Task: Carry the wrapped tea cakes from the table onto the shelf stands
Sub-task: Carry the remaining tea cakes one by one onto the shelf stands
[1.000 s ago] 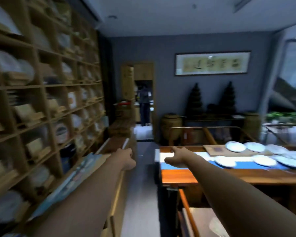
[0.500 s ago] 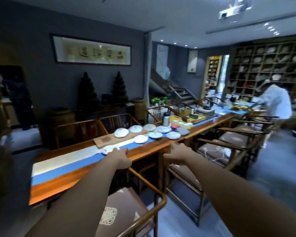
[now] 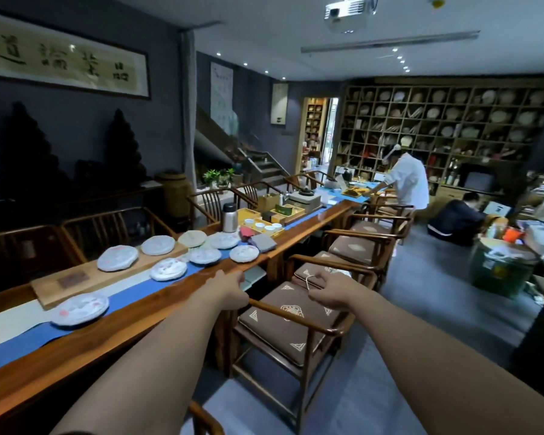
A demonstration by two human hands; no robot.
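Several white paper-wrapped tea cakes lie along the long wooden table (image 3: 76,350). The nearest cake (image 3: 79,309) sits on the blue runner. Another (image 3: 168,269) lies further on, and one (image 3: 117,258) rests on a pale wooden tray (image 3: 63,282). My left hand (image 3: 228,290) is stretched out by the table's front edge, fingers loosely curled, holding nothing. My right hand (image 3: 330,288) hovers over a chair cushion, also loosely curled with nothing in it. A tall wooden shelf wall (image 3: 446,120) holding tea cakes stands far across the room.
Wooden armchairs with brown cushions (image 3: 289,318) line the near side of the table. A steel flask (image 3: 230,217), cups and boxes sit further along it. A person in a white shirt (image 3: 409,180) bends at the table's far end. Another person (image 3: 459,218) crouches near cluttered boxes at right.
My view has swung right, from the nearby shelves to the table and then further along it. Both arms stay outstretched, now over the table edge and a chair.
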